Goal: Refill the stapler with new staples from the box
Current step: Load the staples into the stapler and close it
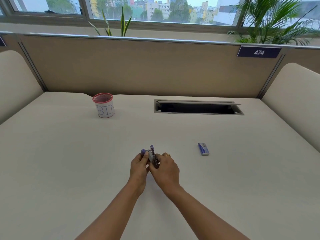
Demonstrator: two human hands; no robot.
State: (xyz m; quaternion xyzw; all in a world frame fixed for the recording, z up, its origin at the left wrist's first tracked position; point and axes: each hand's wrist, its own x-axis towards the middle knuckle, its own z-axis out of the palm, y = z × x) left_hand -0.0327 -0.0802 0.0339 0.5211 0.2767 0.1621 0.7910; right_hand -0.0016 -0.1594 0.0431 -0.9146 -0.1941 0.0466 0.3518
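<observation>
A small purple and metal stapler (151, 155) is held above the middle of the desk, hinged apart so its purple ends point away from me. My left hand (139, 166) grips its left side. My right hand (166, 168), with a ring on one finger, holds its right side and lower end. The small blue staple box (203, 149) lies flat on the desk to the right of my hands, untouched. Whether the box is open cannot be told.
A red mesh cup (104, 105) with a paper label reading BIN stands at the back left of the beige desk (69, 161). An open cable slot (198, 107) sits at the back right. Partition panels enclose the desk on three sides.
</observation>
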